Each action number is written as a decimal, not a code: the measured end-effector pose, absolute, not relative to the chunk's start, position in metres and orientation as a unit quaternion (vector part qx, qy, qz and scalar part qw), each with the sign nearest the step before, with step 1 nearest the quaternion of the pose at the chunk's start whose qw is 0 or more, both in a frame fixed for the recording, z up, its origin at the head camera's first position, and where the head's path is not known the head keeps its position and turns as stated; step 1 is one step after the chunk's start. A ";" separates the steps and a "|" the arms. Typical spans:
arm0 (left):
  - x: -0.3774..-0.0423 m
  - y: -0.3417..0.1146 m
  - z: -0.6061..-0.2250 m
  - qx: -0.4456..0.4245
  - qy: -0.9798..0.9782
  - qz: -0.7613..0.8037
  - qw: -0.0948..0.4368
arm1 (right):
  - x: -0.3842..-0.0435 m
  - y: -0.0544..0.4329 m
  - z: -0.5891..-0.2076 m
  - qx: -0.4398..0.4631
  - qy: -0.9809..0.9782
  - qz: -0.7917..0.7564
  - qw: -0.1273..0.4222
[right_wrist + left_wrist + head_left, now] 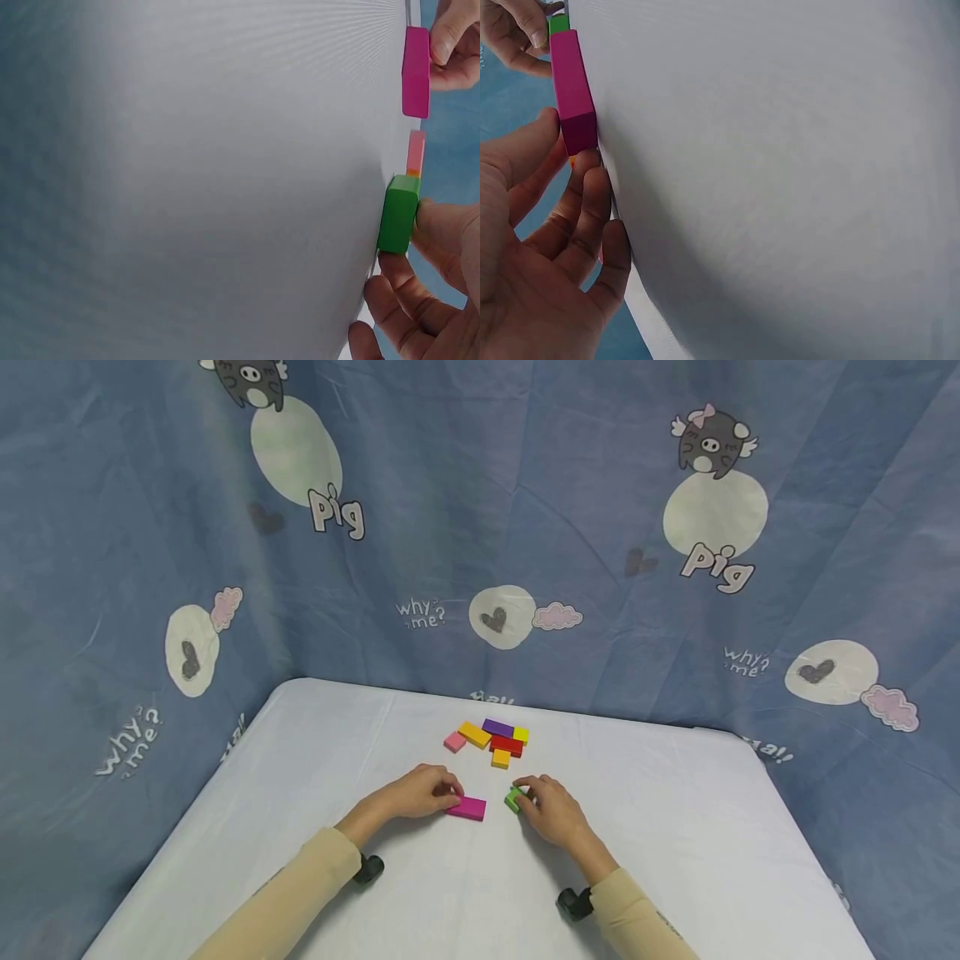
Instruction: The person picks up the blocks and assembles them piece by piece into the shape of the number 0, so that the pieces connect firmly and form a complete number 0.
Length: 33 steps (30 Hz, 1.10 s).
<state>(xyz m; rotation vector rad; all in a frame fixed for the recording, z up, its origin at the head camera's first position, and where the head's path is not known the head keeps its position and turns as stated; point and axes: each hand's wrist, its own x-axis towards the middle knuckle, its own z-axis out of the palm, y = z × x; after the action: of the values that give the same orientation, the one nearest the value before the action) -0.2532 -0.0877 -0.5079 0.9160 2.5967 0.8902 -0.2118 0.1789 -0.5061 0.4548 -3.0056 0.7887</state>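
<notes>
My left hand (424,792) pinches one end of a magenta block (469,808) between thumb and fingers, low over the white table. In the left wrist view the magenta block (573,90) stretches away from the thumb. To its right, my right hand (553,810) grips a small green block (513,800); the right wrist view shows the green block (399,214) between thumb and fingertips. A gap separates the two blocks. Beyond the hands lie a red block (507,745), a small orange block (501,759), a longer orange block (475,734) and a pink block (454,742).
A purple block (498,727) and a yellow block (521,736) sit at the back of the group. White cloth covers the table (645,827), whose far edge meets a blue printed curtain (420,543). Dark cameras are strapped at both wrists.
</notes>
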 end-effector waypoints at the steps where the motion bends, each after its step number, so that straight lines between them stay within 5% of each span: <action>1: -0.253 -0.088 -0.508 0.313 0.890 0.306 0.126 | -0.212 0.179 -0.506 0.144 -0.957 0.250 0.000; 33: -0.251 -0.092 -0.510 0.343 0.870 0.320 0.150 | -0.209 0.179 -0.506 0.147 -0.955 0.259 -0.002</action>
<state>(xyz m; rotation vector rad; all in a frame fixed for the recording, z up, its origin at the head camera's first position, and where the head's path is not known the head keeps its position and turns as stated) -0.2512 -0.0925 -0.5099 0.9862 2.4998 0.9184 -0.2093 0.1792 -0.5065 0.4618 -3.0037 0.8139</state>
